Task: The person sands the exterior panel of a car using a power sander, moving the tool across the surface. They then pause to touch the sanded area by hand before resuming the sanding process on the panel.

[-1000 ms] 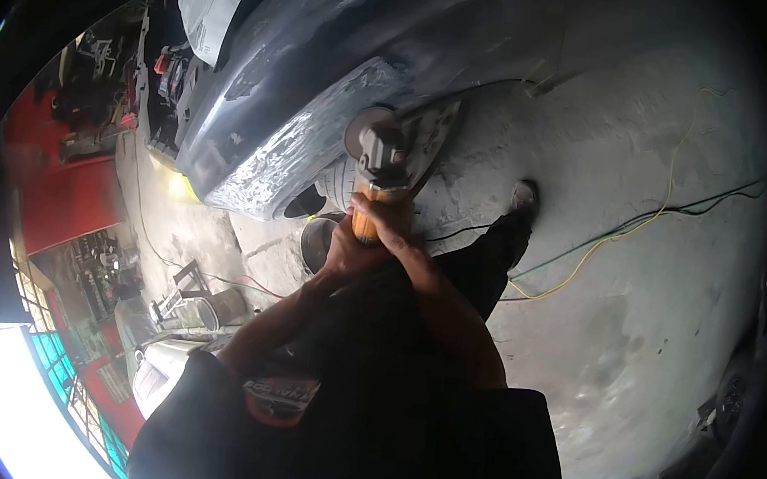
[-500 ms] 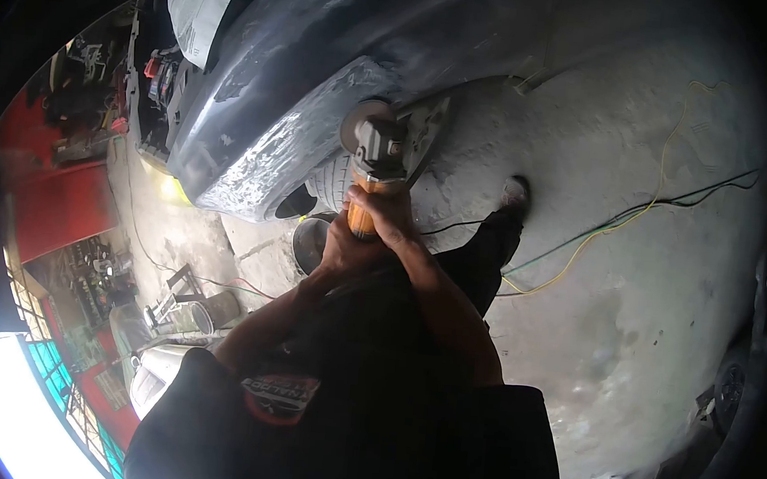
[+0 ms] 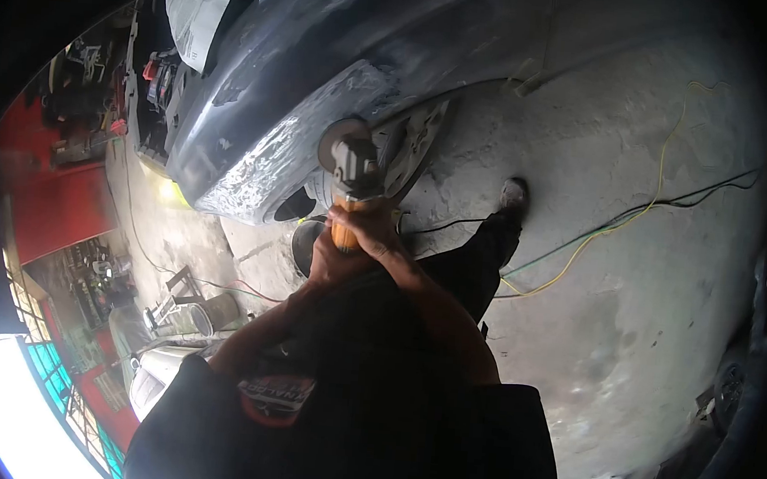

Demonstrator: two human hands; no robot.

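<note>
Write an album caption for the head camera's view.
Left hand and right hand together grip an orange-handled grinder beside a car's scuffed grey bodywork.

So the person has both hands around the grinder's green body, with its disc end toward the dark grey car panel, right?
Not quite: the head view shows the grinder has an orange body, not green. The left hand and right hand are both around it, disc end toward the dark grey car panel.

Stained grey floor [image 3: 602, 320] spreads opposite a red wall [image 3: 61, 214], teal-paned window [image 3: 49, 362] and white glare [image 3: 15, 404].
</note>
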